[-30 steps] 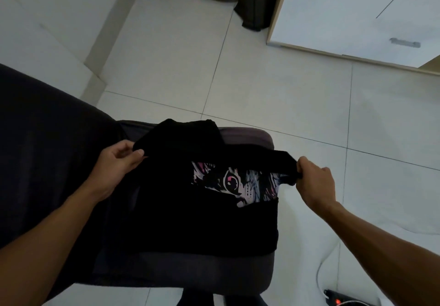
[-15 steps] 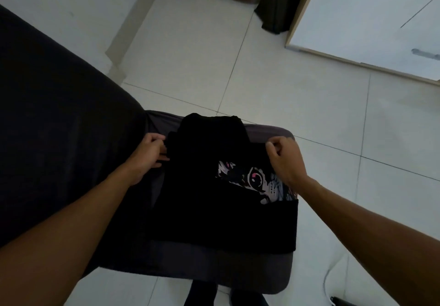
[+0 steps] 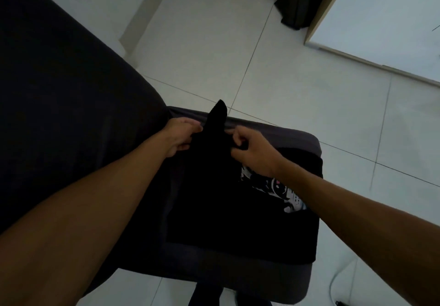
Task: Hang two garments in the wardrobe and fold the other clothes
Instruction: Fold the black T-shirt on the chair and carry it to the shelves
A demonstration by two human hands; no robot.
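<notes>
Black printed T-shirt (image 3: 238, 210): lying on grey footstool (image 3: 307, 139), being folded. Left hand (image 3: 178, 136) and right hand (image 3: 250, 148), well apart a second ago, now pinching cloth close together, raising a narrow peak; fold narrowing, nearing completion. Wardrobe (image 3: 385, 15): standing beyond, door shut, contents hidden. Dark sofa (image 3: 59, 91) adjoining.

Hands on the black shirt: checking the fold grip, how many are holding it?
2. The left hand pinches the black shirt at its left top edge; the right hand pinches the right.
</notes>
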